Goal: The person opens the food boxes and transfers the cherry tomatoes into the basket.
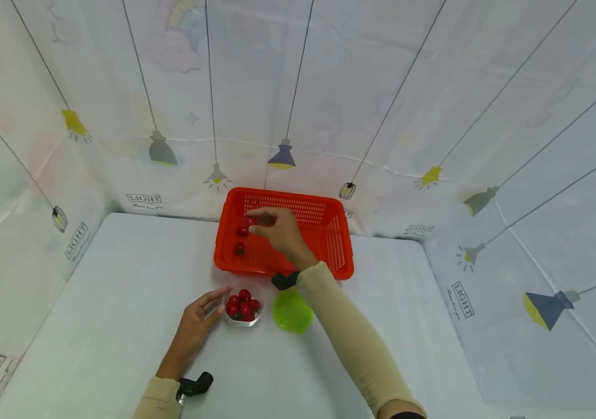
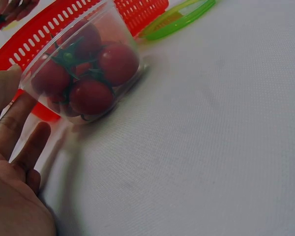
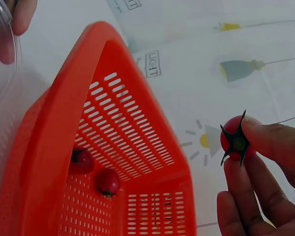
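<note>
My right hand [image 1: 279,230] is raised over the red basket [image 1: 336,270], pinching a cherry tomato [image 3: 234,140] between thumb and fingers. Its green star-shaped calyx faces the right wrist camera. Two more cherry tomatoes lie in the basket's left part, one [image 3: 108,182] beside the other [image 3: 82,161]. On the table in front of the basket stands a clear plastic container [image 2: 120,22] holding several cherry tomatoes [image 1: 245,308]. My left hand [image 1: 198,326] rests at the container's left side, relaxed fingers and thumb touching its wall.
A bright green lid [image 1: 292,312] lies on the white table [image 1: 135,291], right of the container and under my right forearm. Behind the basket rises a pale wall covering [image 1: 256,87] printed with lamps.
</note>
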A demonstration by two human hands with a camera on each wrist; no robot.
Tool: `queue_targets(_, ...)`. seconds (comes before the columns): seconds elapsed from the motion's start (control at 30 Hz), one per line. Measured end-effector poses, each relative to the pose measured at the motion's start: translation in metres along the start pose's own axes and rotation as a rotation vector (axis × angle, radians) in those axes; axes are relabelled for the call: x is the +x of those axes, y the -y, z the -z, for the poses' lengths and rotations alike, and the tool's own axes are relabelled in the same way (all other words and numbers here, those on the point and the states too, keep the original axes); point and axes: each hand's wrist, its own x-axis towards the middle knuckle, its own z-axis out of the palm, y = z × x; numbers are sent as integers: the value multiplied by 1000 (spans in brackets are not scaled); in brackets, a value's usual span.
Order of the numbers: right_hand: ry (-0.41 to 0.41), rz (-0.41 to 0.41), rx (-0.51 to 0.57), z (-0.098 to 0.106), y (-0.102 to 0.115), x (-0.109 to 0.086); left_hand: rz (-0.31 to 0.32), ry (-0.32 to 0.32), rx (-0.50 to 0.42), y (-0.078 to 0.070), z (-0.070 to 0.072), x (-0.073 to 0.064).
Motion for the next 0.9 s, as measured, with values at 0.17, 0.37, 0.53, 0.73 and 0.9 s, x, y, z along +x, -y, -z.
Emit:
queue_targets(0.17,61,-34,-21,-3,-10,18,-4,3,-5,1,1,0)
queue_targets(0.37,118,-95,-44,-8,-21,41,-4,-1,-12,-1,1,1)
queue_targets(0.53,130,-158,-64,-12,-32,54,9,-3,-13,-1,0,1)
queue_targets(0.73,136,-246,-70,-16,-46,65,10,-17,-21,0,-1,1)
queue_targets(0.9,145,-300,-67,-18,-56,70,18,-19,-14,0,-1,1)
